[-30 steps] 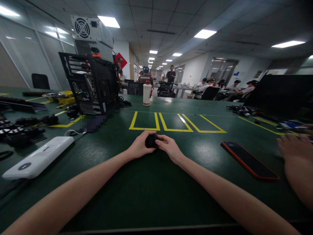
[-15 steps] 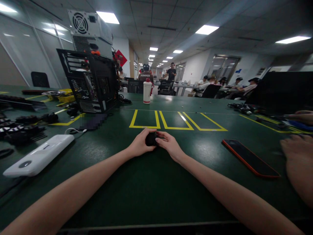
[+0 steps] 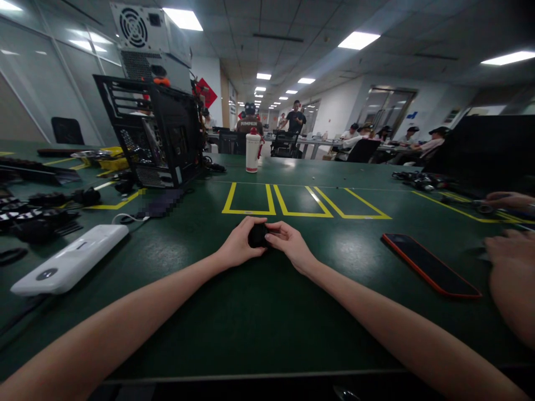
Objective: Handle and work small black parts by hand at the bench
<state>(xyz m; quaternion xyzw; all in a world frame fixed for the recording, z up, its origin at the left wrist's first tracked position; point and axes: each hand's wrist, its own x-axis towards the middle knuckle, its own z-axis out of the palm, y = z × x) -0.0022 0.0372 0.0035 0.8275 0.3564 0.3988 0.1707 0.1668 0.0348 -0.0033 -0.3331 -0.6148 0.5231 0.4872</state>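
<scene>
Both hands meet over the green table, around a small dark object (image 3: 257, 236) whose kind I cannot make out. My left hand (image 3: 239, 243) wraps round its left side, with the thumb below and the fingers above. My right hand (image 3: 291, 243) pinches its right edge between thumb and fingertips. The object looks black and rounded, and the fingers cover part of it. Just beyond the hands are yellow tape outlines (image 3: 249, 212) on the tabletop.
A white power bank (image 3: 71, 259) with a cable lies left; an orange-edged phone (image 3: 430, 266) lies right. Another person's hands (image 3: 512, 267) work at the right edge. A black computer case (image 3: 167, 133) stands back left, a white cup (image 3: 252, 151) at the back middle.
The view has shifted slightly. My hands keep their grip on the dark object, which is turned a little. The other person's hands at the right have moved slightly.
</scene>
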